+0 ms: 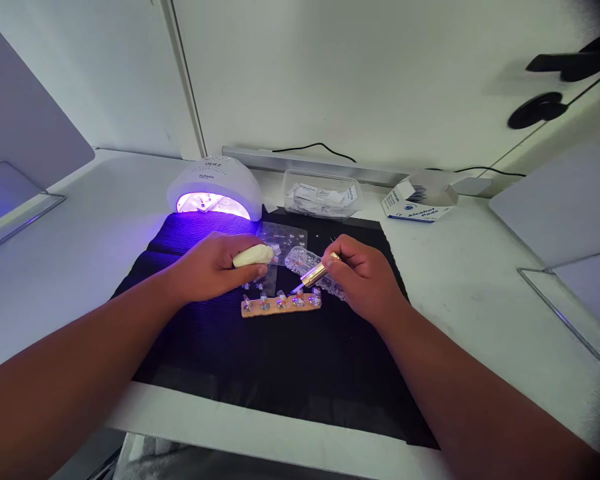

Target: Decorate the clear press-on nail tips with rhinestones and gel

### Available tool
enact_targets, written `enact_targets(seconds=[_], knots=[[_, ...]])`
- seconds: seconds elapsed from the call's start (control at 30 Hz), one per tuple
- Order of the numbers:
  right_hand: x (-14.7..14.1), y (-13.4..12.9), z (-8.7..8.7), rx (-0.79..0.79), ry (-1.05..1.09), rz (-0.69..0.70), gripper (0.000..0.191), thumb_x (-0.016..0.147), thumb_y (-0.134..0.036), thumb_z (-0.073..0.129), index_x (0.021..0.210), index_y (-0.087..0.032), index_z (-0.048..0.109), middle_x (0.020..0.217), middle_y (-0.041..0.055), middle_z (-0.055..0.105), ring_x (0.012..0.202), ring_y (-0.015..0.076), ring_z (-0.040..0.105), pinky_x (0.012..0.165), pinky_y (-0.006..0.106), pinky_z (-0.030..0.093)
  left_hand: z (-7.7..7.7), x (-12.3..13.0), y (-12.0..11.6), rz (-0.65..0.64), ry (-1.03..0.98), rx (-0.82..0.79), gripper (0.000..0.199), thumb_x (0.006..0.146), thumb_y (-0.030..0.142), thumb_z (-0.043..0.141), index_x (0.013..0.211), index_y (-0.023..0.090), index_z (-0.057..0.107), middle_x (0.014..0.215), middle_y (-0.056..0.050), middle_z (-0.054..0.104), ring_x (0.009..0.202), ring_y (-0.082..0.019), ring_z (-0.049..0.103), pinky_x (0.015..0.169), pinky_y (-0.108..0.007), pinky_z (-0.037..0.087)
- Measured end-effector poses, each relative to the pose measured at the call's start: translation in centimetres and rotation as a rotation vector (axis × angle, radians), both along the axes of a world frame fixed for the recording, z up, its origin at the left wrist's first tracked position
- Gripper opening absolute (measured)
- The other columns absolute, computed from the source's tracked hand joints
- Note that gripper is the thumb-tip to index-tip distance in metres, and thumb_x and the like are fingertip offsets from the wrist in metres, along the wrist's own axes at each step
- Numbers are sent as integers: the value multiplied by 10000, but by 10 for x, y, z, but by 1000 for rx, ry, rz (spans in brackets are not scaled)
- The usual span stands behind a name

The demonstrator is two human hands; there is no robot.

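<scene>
My left hand (210,267) is closed around a cream-coloured rounded object (253,256), held above the black mat. Between the thumb and fingers of my right hand (363,277) is a gold pen-like tool (316,272), tilted down to the left, with a violet glow near its tip. Just below that tip, a wooden strip (255,311) carries several small decorated nail tips. A clear compartment case (300,259) of small pieces lies partly behind my right hand. Behind my left fingers is a transparent sheet (293,235) with small decorations.
At the back left a white lamp (215,175) glows violet. Behind the black mat (280,373) stand a clear tub (323,193) of packets and an open alcohol pad box (420,199). Wire-framed panels flank the white table (445,267).
</scene>
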State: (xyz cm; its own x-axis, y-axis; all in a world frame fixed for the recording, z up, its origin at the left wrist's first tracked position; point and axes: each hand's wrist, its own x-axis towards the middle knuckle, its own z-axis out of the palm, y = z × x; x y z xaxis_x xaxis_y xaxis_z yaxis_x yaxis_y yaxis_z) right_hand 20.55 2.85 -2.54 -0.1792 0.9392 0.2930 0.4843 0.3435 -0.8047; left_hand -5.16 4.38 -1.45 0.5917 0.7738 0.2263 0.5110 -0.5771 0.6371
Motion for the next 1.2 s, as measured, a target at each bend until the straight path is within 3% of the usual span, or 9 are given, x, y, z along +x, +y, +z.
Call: enact_targets(seconds=[0.2, 0.33, 0.5, 0.8, 1.03, 1.2], knots=[[4, 2, -5, -50, 182, 65, 189, 797, -303, 526, 635, -207, 523, 557, -50, 423, 532, 109, 368, 542, 285, 276, 0, 1, 1, 1, 14, -7, 207, 894, 337, 601, 906, 140, 662, 672, 37, 622, 567, -77, 565, 533, -204, 387], [3, 0, -1, -4, 69, 93, 186, 788, -298, 536, 632, -198, 543, 630, -22, 482, 586, 123, 429, 578, 295, 320, 1, 2, 0, -2, 8, -4, 199, 894, 332, 597, 895, 142, 658, 670, 38, 616, 574, -77, 564, 541, -201, 392], [0, -2, 4, 57, -51, 33, 191, 786, -309, 529, 634, -195, 547, 653, -7, 502, 607, 136, 459, 598, 306, 336, 1, 1, -1, -2, 8, -20, 226, 898, 359, 592, 896, 143, 660, 666, 35, 618, 570, -81, 566, 537, -202, 393], [2, 0, -4, -45, 167, 98, 191, 804, -309, 529, 643, -205, 524, 571, -48, 443, 534, 106, 372, 536, 278, 293, 1, 1, -1, 0, 6, -25, 190, 889, 323, 596, 911, 146, 661, 665, 33, 629, 569, -81, 577, 537, -199, 400], [-1, 0, -2, 7, 42, 5, 183, 785, -302, 554, 635, -199, 539, 618, -26, 484, 571, 118, 413, 563, 290, 313, 1, 2, -1, 2, 16, -15, 224, 893, 353, 595, 895, 139, 664, 659, 30, 622, 567, -86, 572, 535, -206, 394], [-1, 0, -2, -40, 156, -11, 197, 818, -304, 535, 645, -210, 528, 560, -40, 444, 527, 112, 383, 529, 282, 284, 2, 2, -2, 11, 10, -43, 218, 890, 351, 591, 921, 147, 661, 674, 27, 637, 572, -91, 580, 543, -204, 408]])
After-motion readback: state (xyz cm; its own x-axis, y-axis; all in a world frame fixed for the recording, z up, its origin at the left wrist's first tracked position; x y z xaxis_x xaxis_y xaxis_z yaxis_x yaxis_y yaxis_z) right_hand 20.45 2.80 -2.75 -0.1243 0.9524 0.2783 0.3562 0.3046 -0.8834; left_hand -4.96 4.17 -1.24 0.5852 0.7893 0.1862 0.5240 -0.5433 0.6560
